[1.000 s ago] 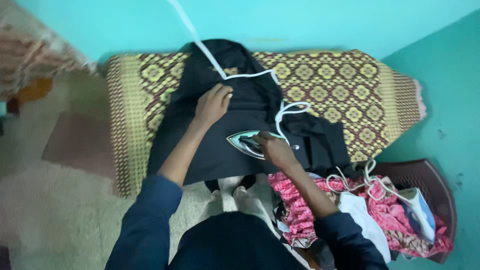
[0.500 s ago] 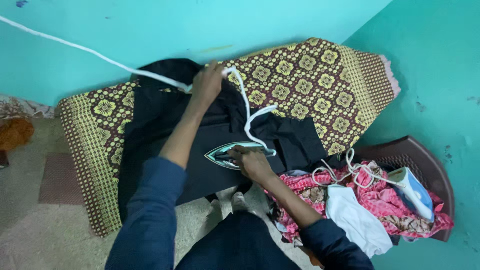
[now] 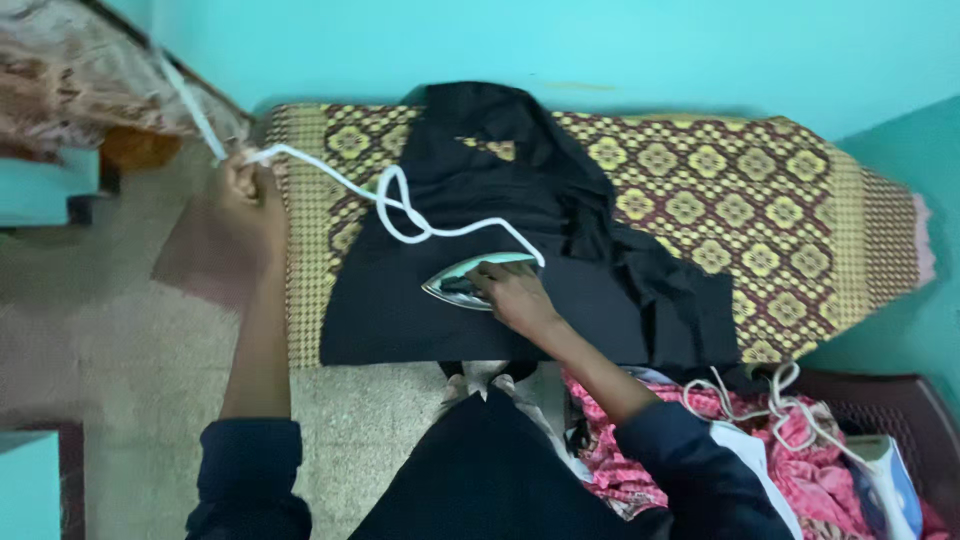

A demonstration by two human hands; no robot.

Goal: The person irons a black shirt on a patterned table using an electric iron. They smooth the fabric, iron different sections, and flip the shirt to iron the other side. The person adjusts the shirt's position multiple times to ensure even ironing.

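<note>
The right hand [image 3: 512, 295] is wrapped around the handle of the iron [image 3: 468, 282], fingers closed over it, and the iron sits flat on the black garment [image 3: 470, 215]. Its pointed nose faces toward the left hand, so its long axis runs across the body from one hand to the other, along the length of the patterned mat [image 3: 720, 195] under the cloth.

The left hand [image 3: 243, 190] is far out to its own side, beyond the mat's edge and well apart from the iron, fingers closed on the white cord [image 3: 400, 210]. From that grip the cord runs across the mat toward the right hand, makes a loose loop on the black garment about midway between the hands, then curves down to the heel of the iron just beside the right hand's fingers. Past the left hand, the cord rises away toward the wall.

Below the right forearm lies a pile of pink clothes [image 3: 800, 470] with a second iron [image 3: 888, 490] on it.
</note>
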